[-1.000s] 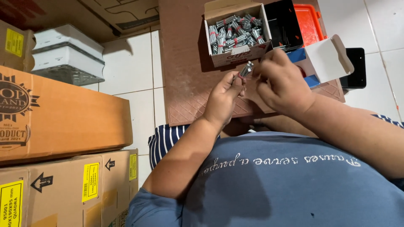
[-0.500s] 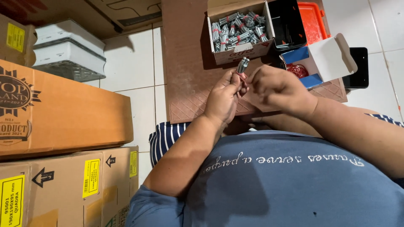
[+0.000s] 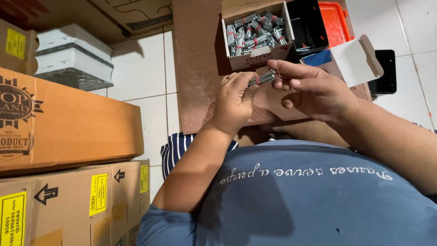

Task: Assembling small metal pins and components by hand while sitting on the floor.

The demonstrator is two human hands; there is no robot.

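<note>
Head view: a small metal anchor bolt (image 3: pixel 261 78) with a red band is held between both hands above a brown board (image 3: pixel 200 68) laid on the white tiled floor (image 3: pixel 141 77). The left hand (image 3: pixel 234 102) is curled, its fingertips pinched on the near end of the bolt. The right hand (image 3: pixel 314 89) is seen palm-side, thumb and forefinger pressed on the far end, the remaining fingers loosely spread. Just beyond the hands, an open cardboard box (image 3: pixel 255 52) filled with similar bolts is noted on the board. Beside it are a black tray (image 3: pixel 309 23), an orange case (image 3: pixel 334 20) and a white carton flap (image 3: pixel 357 59). Brown shipping cartons (image 3: pixel 68 123) are stacked at left, with white containers (image 3: pixel 73 57) behind them.
</note>
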